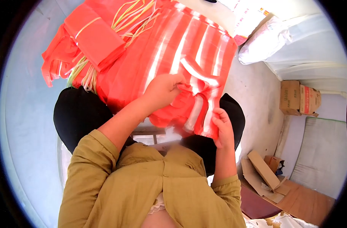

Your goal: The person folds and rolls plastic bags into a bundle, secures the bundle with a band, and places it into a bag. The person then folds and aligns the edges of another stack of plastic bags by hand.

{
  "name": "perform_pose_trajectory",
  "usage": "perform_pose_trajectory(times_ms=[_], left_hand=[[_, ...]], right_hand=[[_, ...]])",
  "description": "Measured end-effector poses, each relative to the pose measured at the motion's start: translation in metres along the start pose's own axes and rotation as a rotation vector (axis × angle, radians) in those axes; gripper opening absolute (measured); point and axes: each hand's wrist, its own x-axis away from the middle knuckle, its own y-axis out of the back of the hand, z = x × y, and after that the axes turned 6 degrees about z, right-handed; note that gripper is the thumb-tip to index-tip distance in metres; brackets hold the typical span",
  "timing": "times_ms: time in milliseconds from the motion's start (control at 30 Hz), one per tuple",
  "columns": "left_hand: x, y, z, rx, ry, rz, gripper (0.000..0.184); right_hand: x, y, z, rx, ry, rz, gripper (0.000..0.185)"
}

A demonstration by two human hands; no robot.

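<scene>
Red thin cloth with white stripes (166, 49) lies spread across my lap and the surface beyond my knees. My left hand (164, 91) is closed, thumb and fingertips pinching a crumpled bit of this cloth near its middle. To the right and closer to my body, my right hand (223, 127) pinches the cloth's right edge near a bottom corner. Between the two hands the cloth is bunched, with a loose white-edged strip (198, 72) standing up above it. The near edge of the cloth hangs down in folds between my knees.
At the far left lies a folded red bundle (95, 36) with a thin yellow band across it. Yellow-green strings (137, 17) lie beside it. A white plastic sack (264, 40) sits at the far right, cardboard boxes (299, 98) and flattened cardboard (263, 174) farther right.
</scene>
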Motion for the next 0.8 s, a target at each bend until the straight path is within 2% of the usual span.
perform_pose_trajectory(times_ms=[100, 267, 300, 400, 533, 600, 667, 800], left_hand=[[0.001, -0.001, 0.003, -0.204, -0.223, -0.028, 0.014], [0.001, -0.001, 0.007, -0.343, -0.315, 0.008, 0.012], [0.001, -0.001, 0.007, -0.349, -0.332, 0.007, 0.012], [0.000, 0.000, 0.013, -0.343, -0.344, 0.042, 0.014], [0.001, -0.001, 0.009, -0.359, -0.371, 0.063, 0.015], [0.001, 0.003, 0.006, -0.376, -0.375, 0.117, 0.019], [0.003, 0.004, 0.002, -0.375, -0.406, 0.121, 0.019], [0.004, 0.002, 0.004, -0.395, -0.465, 0.125, 0.021]], right_hand=[[0.013, 0.002, -0.008, 0.047, -0.042, -0.035, 0.024], [0.031, 0.014, -0.020, 0.276, -0.125, -0.058, 0.026], [0.035, 0.011, -0.016, 0.366, -0.103, -0.057, 0.025], [0.040, 0.024, 0.003, 1.034, 0.058, 0.088, 0.022], [0.025, 0.019, 0.024, 0.931, 0.110, -0.031, 0.016], [0.006, 0.018, 0.030, 0.916, 0.284, -0.123, 0.023], [-0.012, -0.005, 0.046, 0.879, 0.312, -0.155, 0.028], [-0.059, -0.027, 0.049, 1.293, 0.498, -0.074, 0.036]])
